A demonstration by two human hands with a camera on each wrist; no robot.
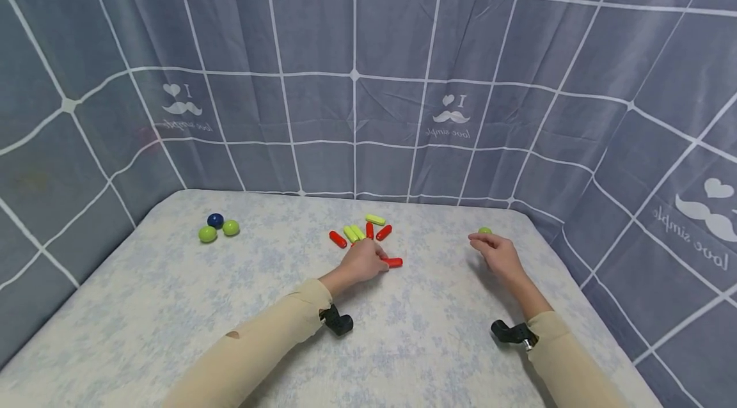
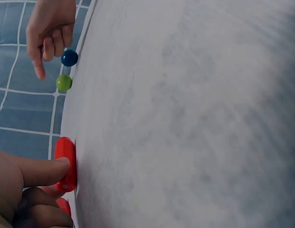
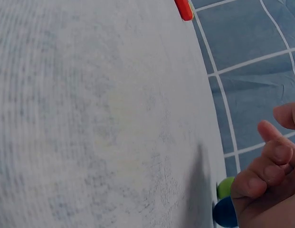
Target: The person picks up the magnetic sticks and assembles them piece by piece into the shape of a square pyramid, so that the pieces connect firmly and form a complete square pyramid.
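My left hand (image 1: 361, 261) pinches a red capsule-shaped piece (image 1: 395, 262) between thumb and finger at the table's middle. The left wrist view shows the thumb pressed on the red piece (image 2: 65, 148), which lies along the tabletop. Just beyond that hand lie several red and yellow-green capsule pieces, such as a yellow-green piece (image 1: 376, 219) and a red piece (image 1: 338, 239). My right hand (image 1: 499, 257) hovers above the table with loosely bent fingers and nothing in them. A green ball (image 1: 485, 229) and a dark blue ball (image 3: 225, 212) sit beyond it; the head view hides the blue one.
On the table's far left, a dark blue ball (image 1: 215, 220) stands with two green balls, one green ball (image 1: 207, 234) nearest me. A pale patterned cloth covers the table (image 1: 426, 344). A blue-grey checked curtain (image 1: 322, 107) hangs behind and at both sides.
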